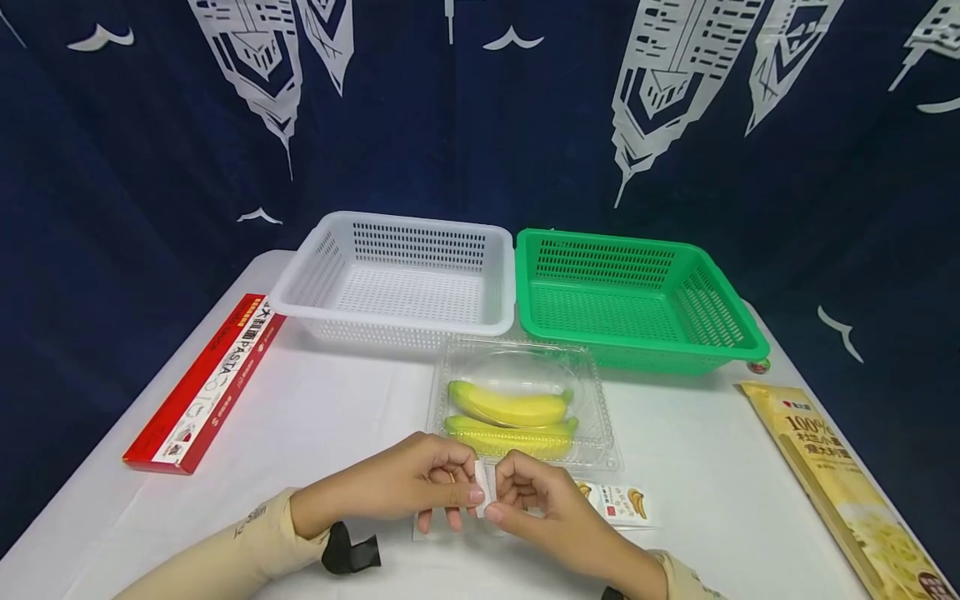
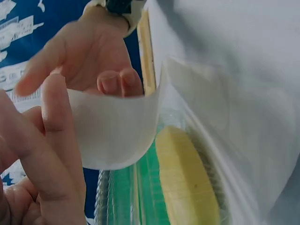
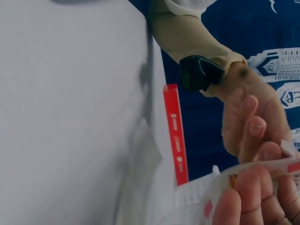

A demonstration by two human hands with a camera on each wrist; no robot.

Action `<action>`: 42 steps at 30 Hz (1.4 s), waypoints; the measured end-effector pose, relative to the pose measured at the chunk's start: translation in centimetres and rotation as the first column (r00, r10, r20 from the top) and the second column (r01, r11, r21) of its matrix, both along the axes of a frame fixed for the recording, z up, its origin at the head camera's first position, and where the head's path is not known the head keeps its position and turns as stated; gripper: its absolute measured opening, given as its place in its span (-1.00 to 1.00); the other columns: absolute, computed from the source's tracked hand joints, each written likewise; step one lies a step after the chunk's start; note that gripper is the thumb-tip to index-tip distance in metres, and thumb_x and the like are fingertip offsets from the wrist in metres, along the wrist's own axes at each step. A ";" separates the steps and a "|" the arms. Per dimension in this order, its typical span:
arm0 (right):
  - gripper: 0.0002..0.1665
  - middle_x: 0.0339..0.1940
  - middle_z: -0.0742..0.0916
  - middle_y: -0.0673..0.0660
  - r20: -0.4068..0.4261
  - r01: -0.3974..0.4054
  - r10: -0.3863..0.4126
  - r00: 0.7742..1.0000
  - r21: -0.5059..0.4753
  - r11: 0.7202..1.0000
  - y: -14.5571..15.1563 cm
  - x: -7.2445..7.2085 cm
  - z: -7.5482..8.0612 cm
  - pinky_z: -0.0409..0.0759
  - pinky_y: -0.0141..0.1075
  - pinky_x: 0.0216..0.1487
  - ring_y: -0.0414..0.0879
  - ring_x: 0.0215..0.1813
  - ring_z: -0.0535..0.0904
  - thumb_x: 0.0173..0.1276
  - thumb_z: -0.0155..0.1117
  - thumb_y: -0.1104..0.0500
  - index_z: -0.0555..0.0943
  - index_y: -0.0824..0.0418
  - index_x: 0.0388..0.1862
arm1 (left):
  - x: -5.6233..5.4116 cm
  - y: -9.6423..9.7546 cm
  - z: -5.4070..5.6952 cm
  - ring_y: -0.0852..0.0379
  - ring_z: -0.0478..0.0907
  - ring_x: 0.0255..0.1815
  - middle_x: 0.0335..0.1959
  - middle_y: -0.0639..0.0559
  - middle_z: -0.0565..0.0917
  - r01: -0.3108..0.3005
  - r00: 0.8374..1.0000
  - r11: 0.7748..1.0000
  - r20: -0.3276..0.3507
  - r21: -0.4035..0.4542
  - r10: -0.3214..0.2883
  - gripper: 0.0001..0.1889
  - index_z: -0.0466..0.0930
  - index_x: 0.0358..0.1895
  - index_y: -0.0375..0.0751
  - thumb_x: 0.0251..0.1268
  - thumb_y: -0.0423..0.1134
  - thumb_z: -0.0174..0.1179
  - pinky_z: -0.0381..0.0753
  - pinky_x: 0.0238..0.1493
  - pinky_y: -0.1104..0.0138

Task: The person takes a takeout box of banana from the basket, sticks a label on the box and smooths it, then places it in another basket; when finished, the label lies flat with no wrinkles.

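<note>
My left hand [image 1: 420, 483] and right hand [image 1: 551, 512] meet at the table's front middle. Between thumb and fingers each pinches an end of a small white paper label [image 1: 486, 483]. In the left wrist view the label strip [image 2: 115, 129] bends in a curve with its plain side showing; in the right wrist view the strip [image 3: 276, 164] shows some red print. Just beyond the hands lies a clear plastic box [image 1: 600, 417] holding two bananas [image 1: 513, 407]. A printed sheet with banana pictures [image 1: 618, 502] lies partly hidden under my right hand.
Behind the box stand a white basket [image 1: 393, 321] and a green basket [image 1: 645, 337]. A red pasta box [image 1: 198, 392] lies along the left side, a yellow pasta packet [image 1: 840, 492] along the right edge. Part of a small round item [image 1: 760, 366] shows beside the green basket.
</note>
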State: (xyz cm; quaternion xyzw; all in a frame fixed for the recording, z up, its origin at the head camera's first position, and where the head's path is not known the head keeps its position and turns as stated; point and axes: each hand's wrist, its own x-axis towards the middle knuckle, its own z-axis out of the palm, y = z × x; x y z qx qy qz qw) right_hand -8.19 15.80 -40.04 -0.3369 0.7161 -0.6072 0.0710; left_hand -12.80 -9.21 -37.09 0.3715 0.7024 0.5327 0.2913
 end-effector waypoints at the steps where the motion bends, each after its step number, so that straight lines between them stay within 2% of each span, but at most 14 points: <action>1: -0.88 -0.35 0.68 0.05 0.027 -0.009 0.009 1.000 -0.011 1.000 -0.1 -0.1 -0.2 0.73 -0.30 -0.23 -0.27 -0.27 0.62 0.54 0.32 0.40 0.55 0.25 -0.17 | 0.1 0.1 -0.1 -0.11 0.80 -0.41 -0.37 -0.14 0.80 0.004 1.000 1.000 -0.007 -0.003 -0.004 -0.82 0.67 -0.18 -0.31 0.63 -0.26 0.26 0.66 -0.63 0.31; 5: -0.86 -0.44 0.69 0.33 0.088 -0.048 0.052 0.995 -0.048 0.998 -0.3 -0.3 -0.7 0.74 -0.26 -0.30 -0.24 -0.34 0.68 0.60 0.25 0.39 0.51 0.34 -0.23 | 0.2 0.0 0.0 0.03 0.79 -0.44 -0.42 -0.01 0.80 0.005 0.999 1.000 -0.033 -0.016 -0.006 -0.84 0.67 -0.18 -0.28 0.62 -0.26 0.27 0.69 -0.65 0.20; 8: -0.88 -0.43 0.68 0.45 0.098 -0.041 0.046 0.994 -0.056 0.998 -0.1 -0.6 -0.8 0.76 -0.24 -0.31 -0.24 -0.34 0.71 0.63 0.20 0.40 0.53 0.39 -0.21 | 0.0 -0.4 0.2 0.05 0.78 -0.43 -0.46 0.09 0.78 -0.005 0.999 0.999 -0.050 -0.037 0.003 -0.84 0.67 -0.21 -0.25 0.62 -0.25 0.28 0.71 -0.64 0.11; 11: -0.89 -0.45 0.68 0.40 0.099 0.000 0.006 0.995 -0.056 0.998 0.3 -0.8 -0.7 0.74 -0.27 -0.33 -0.26 -0.36 0.71 0.62 0.19 0.41 0.54 0.42 -0.20 | -0.3 -0.8 0.6 0.04 0.79 -0.40 -0.46 0.14 0.77 -0.007 0.998 0.998 -0.062 -0.064 0.003 -0.84 0.68 -0.22 -0.23 0.61 -0.24 0.29 0.73 -0.59 0.10; 18: -0.89 -0.37 0.65 0.01 0.067 0.072 -0.066 0.996 -0.092 0.993 1.5 -1.1 0.0 0.76 -0.24 -0.38 -0.20 -0.39 0.72 0.63 0.13 0.45 0.49 0.47 -0.19 | -0.9 -1.8 1.2 0.03 0.79 -0.39 -0.46 0.15 0.76 0.021 0.998 0.993 -0.061 -0.117 -0.028 -0.84 0.67 -0.25 -0.20 0.58 -0.25 0.31 0.76 -0.51 0.15; 21: -0.92 -0.37 0.65 -0.01 0.046 0.083 -0.078 0.996 -0.120 0.989 1.9 -1.4 0.2 0.78 -0.23 -0.36 -0.19 -0.40 0.72 0.63 0.09 0.48 0.47 0.49 -0.16 | -1.1 -2.2 1.4 0.06 0.77 -0.41 -0.46 0.16 0.76 0.032 0.997 0.990 -0.066 -0.137 -0.041 -0.84 0.67 -0.27 -0.20 0.58 -0.25 0.32 0.76 -0.49 0.21; 25: -0.93 -0.34 0.70 -0.03 0.005 0.093 -0.094 0.996 -0.159 0.983 2.1 -1.7 0.3 0.74 -0.33 -0.39 -0.23 -0.40 0.68 0.62 0.07 0.51 0.46 0.54 -0.15 | -1.5 -2.7 1.4 0.19 0.70 -0.48 -0.47 0.19 0.75 0.058 0.994 0.984 -0.079 -0.169 -0.072 -0.82 0.66 -0.31 -0.19 0.55 -0.24 0.33 0.72 -0.47 0.32; 27: -0.92 -0.34 0.71 -0.02 -0.010 0.097 -0.100 0.995 -0.170 0.981 2.2 -1.8 0.2 0.70 -0.37 -0.43 -0.24 -0.40 0.65 0.62 0.08 0.51 0.46 0.56 -0.15 | -1.6 -2.8 1.4 0.23 0.69 -0.48 -0.48 0.20 0.75 0.071 0.992 0.980 -0.085 -0.185 -0.088 -0.81 0.65 -0.32 -0.18 0.52 -0.24 0.34 0.69 -0.46 0.38; 30: -0.89 -0.45 0.65 0.09 -0.014 0.091 -0.095 0.995 -0.177 0.980 2.2 -1.9 0.1 0.64 -0.35 -0.53 -0.20 -0.48 0.58 0.64 0.09 0.48 0.44 0.58 -0.15 | -1.9 -2.9 1.4 0.23 0.70 -0.46 -0.49 0.20 0.75 0.086 0.990 0.975 -0.092 -0.207 -0.107 -0.81 0.65 -0.34 -0.18 0.50 -0.24 0.35 0.67 -0.45 0.41; 33: -0.91 -0.55 0.53 0.23 -0.013 0.081 -0.085 0.996 -0.180 0.980 2.3 -1.9 0.1 0.47 -0.25 -0.69 -0.05 -0.61 0.44 0.63 0.09 0.49 0.44 0.54 -0.15 | -2.0 -3.1 1.4 0.27 0.68 -0.45 -0.50 0.21 0.74 0.095 0.988 0.968 -0.094 -0.232 -0.119 -0.82 0.67 -0.34 -0.18 0.49 -0.25 0.37 0.64 -0.44 0.44; 36: -0.92 -0.60 0.47 0.30 -0.006 0.063 -0.066 0.998 -0.189 0.980 2.3 -2.0 0.1 0.36 -0.17 -0.77 0.07 -0.68 0.36 0.63 0.10 0.49 0.43 0.54 -0.14 | -2.1 -3.3 1.3 0.32 0.62 -0.48 -0.50 0.24 0.72 0.100 0.988 0.960 -0.090 -0.260 -0.127 -0.84 0.69 -0.33 -0.17 0.46 -0.25 0.39 0.60 -0.45 0.46; 39: -0.90 -0.59 0.52 0.34 -0.009 0.039 -0.041 0.999 -0.200 0.979 2.2 -2.1 0.1 0.49 -0.20 -0.73 0.08 -0.68 0.45 0.65 0.09 0.48 0.43 0.58 -0.11 | -2.2 -3.4 1.1 0.36 0.57 -0.49 -0.49 0.26 0.71 0.118 0.985 0.951 -0.089 -0.285 -0.149 -0.87 0.71 -0.32 -0.17 0.44 -0.26 0.40 0.58 -0.45 0.47; 42: -0.89 -0.50 0.65 0.37 -0.030 0.019 -0.026 0.999 -0.205 0.979 2.2 -2.2 0.1 0.68 -0.24 -0.56 -0.02 -0.58 0.62 0.65 0.10 0.49 0.44 0.60 -0.11 | -2.4 -3.5 0.9 0.39 0.55 -0.50 -0.49 0.29 0.69 0.136 0.981 0.942 -0.092 -0.305 -0.172 -0.89 0.73 -0.30 -0.18 0.43 -0.27 0.40 0.58 -0.46 0.48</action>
